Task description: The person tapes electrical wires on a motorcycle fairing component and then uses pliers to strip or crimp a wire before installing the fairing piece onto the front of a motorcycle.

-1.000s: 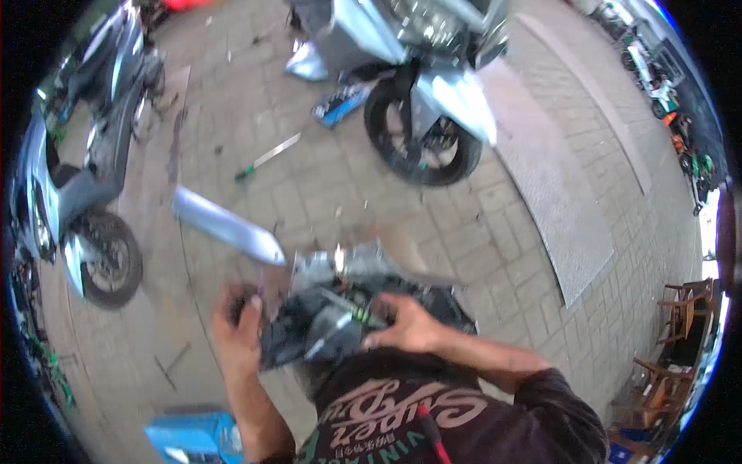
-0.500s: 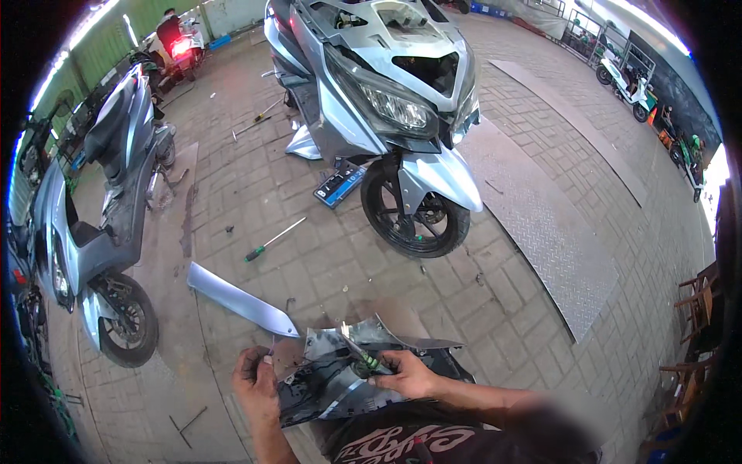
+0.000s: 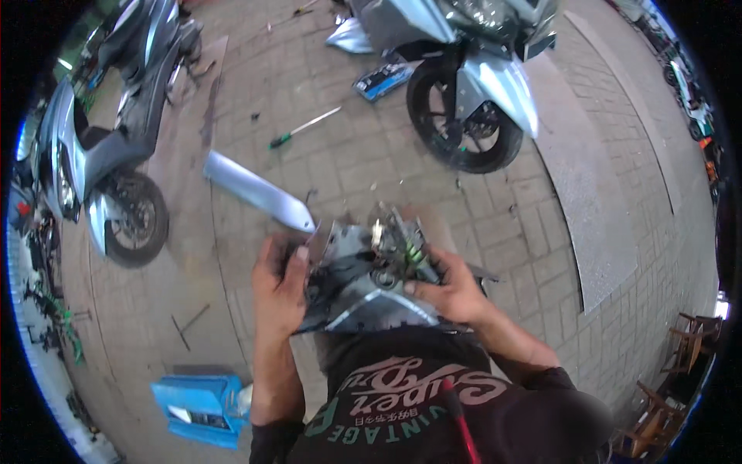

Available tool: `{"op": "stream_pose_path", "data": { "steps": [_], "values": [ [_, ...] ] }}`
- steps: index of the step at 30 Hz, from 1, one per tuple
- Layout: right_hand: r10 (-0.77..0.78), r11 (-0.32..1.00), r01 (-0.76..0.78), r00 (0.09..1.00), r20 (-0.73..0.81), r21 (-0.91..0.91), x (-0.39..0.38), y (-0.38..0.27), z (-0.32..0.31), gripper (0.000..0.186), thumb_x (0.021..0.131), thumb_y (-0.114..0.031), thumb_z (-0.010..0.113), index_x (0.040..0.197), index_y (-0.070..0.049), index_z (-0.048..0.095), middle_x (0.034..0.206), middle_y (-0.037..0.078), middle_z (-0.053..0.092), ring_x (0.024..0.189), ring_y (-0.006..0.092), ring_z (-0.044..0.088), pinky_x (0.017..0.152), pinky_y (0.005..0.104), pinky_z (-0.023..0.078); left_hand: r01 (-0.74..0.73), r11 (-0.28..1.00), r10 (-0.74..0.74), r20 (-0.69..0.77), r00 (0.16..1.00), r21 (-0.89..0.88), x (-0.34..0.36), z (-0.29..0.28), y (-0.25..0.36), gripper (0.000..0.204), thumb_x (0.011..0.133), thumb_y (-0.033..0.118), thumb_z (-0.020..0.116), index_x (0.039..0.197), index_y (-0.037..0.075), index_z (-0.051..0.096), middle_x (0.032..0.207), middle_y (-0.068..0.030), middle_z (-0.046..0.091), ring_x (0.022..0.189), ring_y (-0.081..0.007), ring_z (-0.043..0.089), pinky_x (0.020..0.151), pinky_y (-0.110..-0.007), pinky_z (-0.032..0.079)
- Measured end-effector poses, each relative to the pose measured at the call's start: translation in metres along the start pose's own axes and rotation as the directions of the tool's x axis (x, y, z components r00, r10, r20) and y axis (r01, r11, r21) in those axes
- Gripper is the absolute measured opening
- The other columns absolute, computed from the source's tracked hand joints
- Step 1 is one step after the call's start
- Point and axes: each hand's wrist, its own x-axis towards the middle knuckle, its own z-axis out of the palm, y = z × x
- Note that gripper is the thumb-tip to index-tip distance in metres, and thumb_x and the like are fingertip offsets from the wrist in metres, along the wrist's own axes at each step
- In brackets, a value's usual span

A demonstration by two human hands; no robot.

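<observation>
Taking the panel at the person's lap as the clock's centre, a silver-blue scooter with a black front wheel [image 3: 112, 151] stands at ten o'clock, and a second silver-grey scooter, cut off by the top of the view [image 3: 483, 83], stands at one. A long grey metal floor plate [image 3: 599, 224] lies between two and three o'clock on the paving. The black-and-grey plastic body panel [image 3: 371, 298] itself sits between the two hands, just in front of the dark printed shirt. A bright blue box-like object [image 3: 197, 421] rests at eight o'clock, and a long silver trim strip [image 3: 259, 189] lies between ten and eleven. At three o'clock, the right hand [image 3: 456, 290] has thumb and fingers closed round a dark tool with green bands [image 3: 417, 259], whose far end blurs over the panel. At nine, the left hand [image 3: 282, 290] curls beside the panel's edge, thumb near the fingers; whether they pinch anything I cannot tell. A blue-and-black rectangular plate [image 3: 382, 80] lies at twelve, a green-handled screwdriver [image 3: 297, 131] at eleven, and a thin dark T-shaped tool [image 3: 193, 320] near nine.
</observation>
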Motion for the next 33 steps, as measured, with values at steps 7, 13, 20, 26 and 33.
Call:
{"op": "stream_pose_path", "data": {
  "steps": [7,13,20,26,33],
  "values": [
    [-0.054,0.977,0.077,0.991,0.122,-0.198,0.002,-0.005,0.019,0.039,0.077,-0.011,0.065,0.110,0.003,0.050,0.090,0.014,0.059,0.084,0.0216,0.057,0.077,0.0328,0.044,-0.048,0.995,0.052,0.046,0.998,-0.084,-0.013,0.002,0.004,0.014,0.090,0.008,0.051,0.102,0.001,0.051,0.077,-0.0018,0.056,0.059,-0.0061,0.047,0.051,-0.021,0.038],
    [-0.110,0.925,0.151,0.985,0.135,-0.349,0.009,-0.011,0.036,0.026,0.078,-0.005,0.063,0.101,0.001,0.052,0.086,0.010,0.055,0.081,0.0114,0.050,0.073,0.0267,0.043,-0.167,0.985,0.163,0.080,0.983,0.047,-0.010,0.009,-0.005,0.016,0.089,0.008,0.054,0.103,0.001,0.051,0.079,-0.0037,0.060,0.063,-0.0078,0.051,0.055,-0.022,0.041],
    [-0.069,0.982,0.059,0.996,-0.048,-0.178,0.016,-0.006,0.030,0.025,0.078,-0.011,0.063,0.096,0.003,0.054,0.079,0.011,0.058,0.075,0.0171,0.054,0.069,0.0334,0.045,0.234,0.933,-0.119,0.379,0.918,-0.273,-0.010,-0.019,-0.017,0.025,0.088,0.018,0.056,0.102,-0.002,0.057,0.080,-0.0066,0.062,0.065,-0.0124,0.055,0.058,-0.025,0.044],
    [-0.066,0.997,0.059,0.979,-0.194,-0.042,0.020,-0.006,0.020,0.014,0.081,-0.004,0.060,0.092,0.002,0.055,0.078,0.004,0.057,0.069,0.0083,0.051,0.062,0.0244,0.042,0.423,0.827,-0.218,0.481,0.849,-0.371,-0.012,-0.032,-0.016,0.027,0.085,0.018,0.058,0.100,-0.004,0.058,0.081,-0.0101,0.063,0.068,-0.0162,0.059,0.060,-0.028,0.049],
    [-0.062,0.997,0.046,0.963,-0.261,-0.067,0.031,0.001,0.004,0.017,0.080,-0.009,0.062,0.092,0.002,0.056,0.075,0.004,0.058,0.070,0.0093,0.050,0.062,0.0259,0.042,0.489,0.696,-0.229,0.483,0.845,-0.526,-0.003,-0.031,-0.015,0.032,0.081,0.020,0.063,0.102,-0.003,0.058,0.082,-0.0106,0.063,0.070,-0.0193,0.061,0.062,-0.029,0.051]
  ]
}}
